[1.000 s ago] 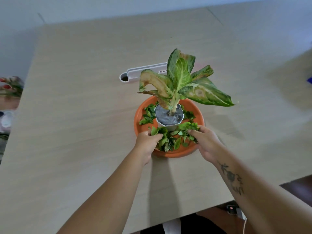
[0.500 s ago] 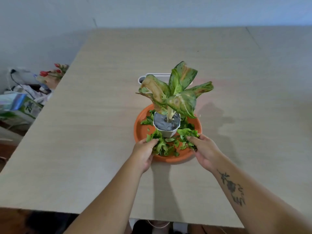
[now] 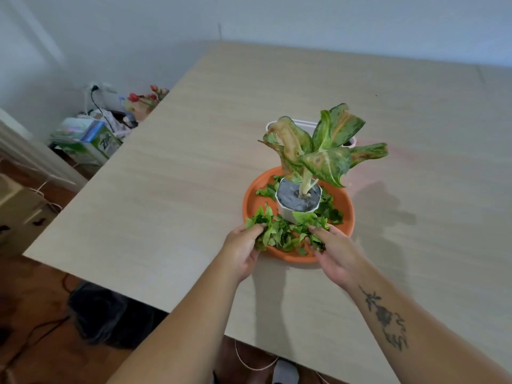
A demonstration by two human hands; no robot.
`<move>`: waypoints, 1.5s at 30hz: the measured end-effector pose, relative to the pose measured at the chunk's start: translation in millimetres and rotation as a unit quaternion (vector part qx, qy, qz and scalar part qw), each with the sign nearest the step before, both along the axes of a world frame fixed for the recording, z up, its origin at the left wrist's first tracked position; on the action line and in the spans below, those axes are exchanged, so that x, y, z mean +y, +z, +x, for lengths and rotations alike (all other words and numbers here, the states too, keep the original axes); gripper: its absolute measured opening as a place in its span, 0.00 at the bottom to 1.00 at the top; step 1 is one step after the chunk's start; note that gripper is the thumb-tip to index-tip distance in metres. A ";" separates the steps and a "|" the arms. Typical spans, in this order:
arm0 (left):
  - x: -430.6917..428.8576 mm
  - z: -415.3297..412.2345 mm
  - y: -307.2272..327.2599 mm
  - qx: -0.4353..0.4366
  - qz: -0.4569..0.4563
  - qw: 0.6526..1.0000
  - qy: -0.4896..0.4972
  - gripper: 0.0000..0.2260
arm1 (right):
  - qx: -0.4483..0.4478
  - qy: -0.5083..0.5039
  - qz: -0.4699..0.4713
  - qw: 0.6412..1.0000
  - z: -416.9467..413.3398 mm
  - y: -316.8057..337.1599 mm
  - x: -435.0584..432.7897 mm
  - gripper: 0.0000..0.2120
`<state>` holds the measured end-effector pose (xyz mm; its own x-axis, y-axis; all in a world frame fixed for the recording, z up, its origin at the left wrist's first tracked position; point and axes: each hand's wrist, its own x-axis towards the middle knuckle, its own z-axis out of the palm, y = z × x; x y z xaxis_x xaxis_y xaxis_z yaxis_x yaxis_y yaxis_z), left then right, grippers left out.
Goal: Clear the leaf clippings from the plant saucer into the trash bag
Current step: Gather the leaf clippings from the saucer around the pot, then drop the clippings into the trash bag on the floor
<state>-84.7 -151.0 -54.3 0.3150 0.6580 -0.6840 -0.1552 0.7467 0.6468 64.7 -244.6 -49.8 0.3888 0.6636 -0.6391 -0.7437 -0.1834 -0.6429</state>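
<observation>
An orange plant saucer sits on the light wooden table. In its middle stands a white pot with a green and yellow leafy plant. Green leaf clippings lie heaped in the saucer's near half, and more lie beside the pot. My left hand grips a bunch of clippings at the saucer's near left rim. My right hand closes on clippings at the near right. A dark trash bag lies on the floor under the table's near left edge.
A white oblong tray lies on the table behind the plant. On the floor at the left are a green carton, red flowers, cables and white furniture. The table's left corner is close.
The view has swung left and down, so the floor and the trash bag now show. Both hands have drawn closer together, bunching the clippings at the saucer's near edge.
</observation>
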 end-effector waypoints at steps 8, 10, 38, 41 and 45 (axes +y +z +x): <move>7.4 -33.0 4.8 -0.032 0.010 0.999 0.006 0.09 | 0.003 0.011 0.011 1.000 -41.3 9.3 16.2 0.06; 10.7 -49.3 6.9 -0.038 0.010 0.999 0.011 0.07 | 0.011 0.014 0.021 1.000 -56.9 10.0 24.1 0.06; 85.1 -487.2 -8.4 -0.064 0.008 0.943 0.325 0.09 | 0.064 0.276 0.030 0.959 -474.8 8.4 200.4 0.09; 91.1 -513.4 -15.9 -0.061 0.001 0.926 0.372 0.10 | 0.058 0.305 0.024 0.950 -505.4 0.0 218.2 0.08; 98.9 -546.1 -35.9 -0.042 -0.014 0.909 0.414 0.11 | 0.056 0.349 0.005 0.935 -545.4 -28.6 240.3 0.08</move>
